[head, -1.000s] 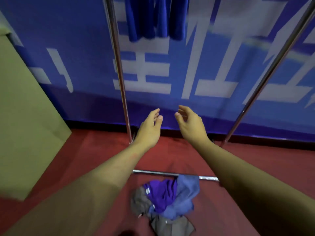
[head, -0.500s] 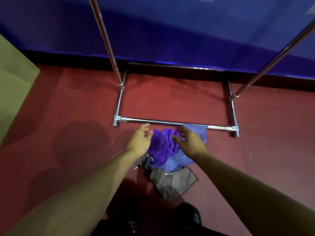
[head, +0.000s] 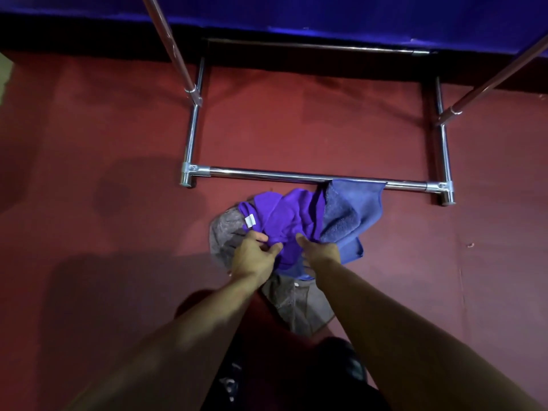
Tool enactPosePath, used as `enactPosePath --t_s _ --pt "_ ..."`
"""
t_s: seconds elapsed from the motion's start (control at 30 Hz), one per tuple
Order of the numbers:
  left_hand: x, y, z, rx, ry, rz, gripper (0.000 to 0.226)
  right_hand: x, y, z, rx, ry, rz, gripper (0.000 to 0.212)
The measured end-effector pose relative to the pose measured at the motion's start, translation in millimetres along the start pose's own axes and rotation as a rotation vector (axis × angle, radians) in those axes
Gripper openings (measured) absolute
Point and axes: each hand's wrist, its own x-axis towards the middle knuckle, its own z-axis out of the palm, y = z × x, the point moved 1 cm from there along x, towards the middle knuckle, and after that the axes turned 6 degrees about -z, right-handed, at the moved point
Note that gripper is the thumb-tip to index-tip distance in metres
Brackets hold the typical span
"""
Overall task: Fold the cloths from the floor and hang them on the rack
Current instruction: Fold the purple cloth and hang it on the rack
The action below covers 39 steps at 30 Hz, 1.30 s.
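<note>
A pile of 3 cloths lies on the red floor (head: pixel 296 129), just in front of the front base bar of the chrome rack (head: pixel 296 175). The purple cloth (head: pixel 292 215) sits on top (a small white tag shows at its left edge), the blue cloth (head: pixel 350 215) lies to its right with one corner touching the bar, and the grey cloth (head: pixel 299 304) spreads beneath both. The left hand (head: pixel 252 256) pinches a fold of the purple cloth between thumb and fingers. The right hand (head: pixel 321 252) is pressed into the purple cloth's near edge with fingers curled under; it seems to grip it, though the fingertips are hidden.
</note>
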Motion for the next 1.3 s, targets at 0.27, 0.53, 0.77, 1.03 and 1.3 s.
enactPosePath --t_s 0.27,0.53,0.77,1.03,1.3 --pt "3 4 3 0.083 0.019 -0.015 0.021 -51 -48 -11 0.304 -0.128 0.06 0.027" --pt "-25 16 -18 0.184 -0.273 -0.018 0.028 -92 -75 -25 0.628 -0.164 0.047 0.02" --pt "-65 43 -57 0.101 -0.446 0.058 0.013 -153 -120 -74 0.695 -0.478 -0.043 0.039" --pt "-129 79 -139 -0.024 -0.346 0.131 0.025 -250 -177 -117 0.558 -0.605 -0.381 0.046" --pt "-227 126 -211 -0.688 -0.558 0.239 0.014 -369 -225 -160 0.648 -0.746 -0.576 0.057"
